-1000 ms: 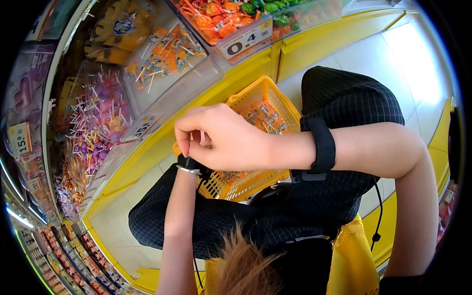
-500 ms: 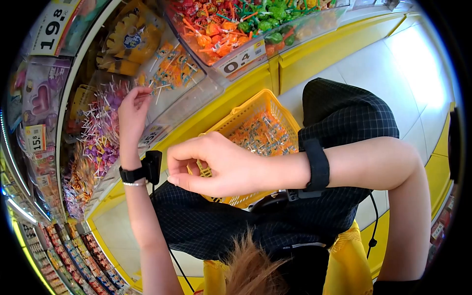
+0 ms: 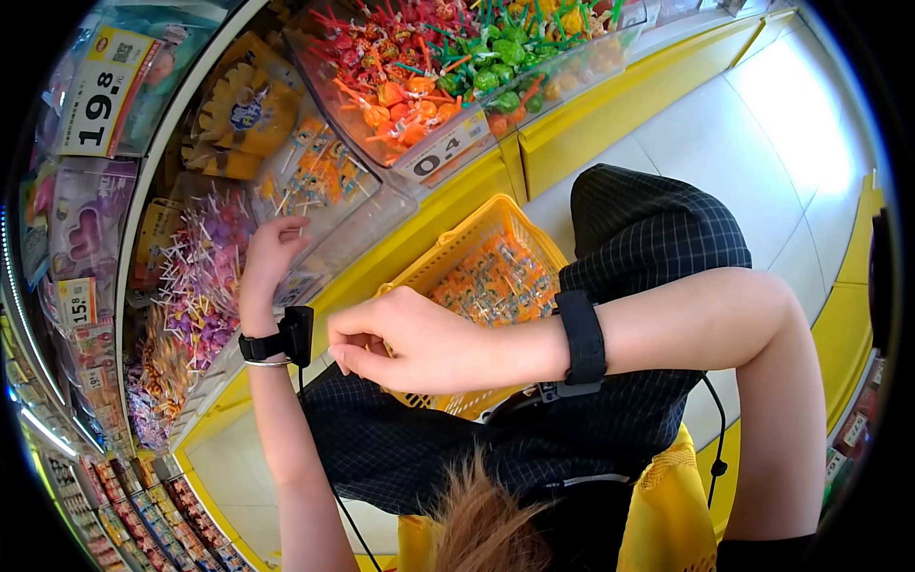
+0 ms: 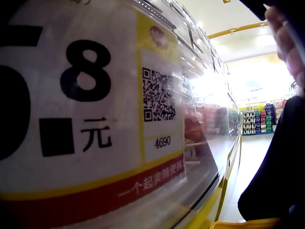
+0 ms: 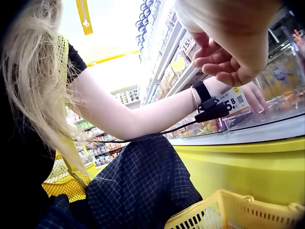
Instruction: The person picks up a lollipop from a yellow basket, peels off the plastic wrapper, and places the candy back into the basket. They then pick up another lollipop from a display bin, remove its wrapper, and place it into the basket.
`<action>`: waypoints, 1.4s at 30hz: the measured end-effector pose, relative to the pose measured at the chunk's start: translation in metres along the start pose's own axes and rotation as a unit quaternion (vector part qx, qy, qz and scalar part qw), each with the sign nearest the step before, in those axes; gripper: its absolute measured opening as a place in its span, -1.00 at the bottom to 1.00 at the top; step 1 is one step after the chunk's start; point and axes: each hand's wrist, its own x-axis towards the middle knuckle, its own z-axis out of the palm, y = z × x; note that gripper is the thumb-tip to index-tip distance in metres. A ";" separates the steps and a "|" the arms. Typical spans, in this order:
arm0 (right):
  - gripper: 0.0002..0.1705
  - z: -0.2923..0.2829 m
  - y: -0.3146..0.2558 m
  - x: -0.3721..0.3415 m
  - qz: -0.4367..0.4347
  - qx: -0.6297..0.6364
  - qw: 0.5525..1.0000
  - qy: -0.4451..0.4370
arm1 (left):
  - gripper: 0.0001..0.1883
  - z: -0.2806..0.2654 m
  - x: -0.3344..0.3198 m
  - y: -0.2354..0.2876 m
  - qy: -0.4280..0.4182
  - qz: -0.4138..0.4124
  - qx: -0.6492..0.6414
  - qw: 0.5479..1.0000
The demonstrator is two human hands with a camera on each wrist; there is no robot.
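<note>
Left hand (image 3: 273, 254), relaxed, has been moved near orange lollipops (image 3: 330, 174), seemingly for picking; right hand (image 3: 416, 340) loosely curled; pinch needed.

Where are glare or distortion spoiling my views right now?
Head: fisheye bows the edges, glare whites out the floor tiles at upper right, left hand readable; left wrist: price tag looms legibly, bright haze beyond, lower-right dark shape too black to identify; right wrist: ceiling washed out.
</note>
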 end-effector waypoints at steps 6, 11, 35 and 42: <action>-0.83 -0.005 0.001 -0.001 0.019 -0.037 0.999 0.033 | -0.82 -0.003 -0.005 0.018 0.002 0.007 0.036 0.999; -0.81 -0.006 0.004 0.000 0.046 -0.047 0.997 0.037 | -0.87 -0.006 -0.007 0.009 0.047 0.025 -0.166 0.985; -0.75 -0.011 0.035 0.011 0.101 0.224 0.958 0.151 | -0.78 0.069 -0.127 0.062 0.229 0.178 -0.179 0.940; -0.77 -0.006 0.036 0.004 0.162 0.094 0.982 0.018 | -0.76 0.063 -0.132 0.058 0.125 0.149 -0.341 0.920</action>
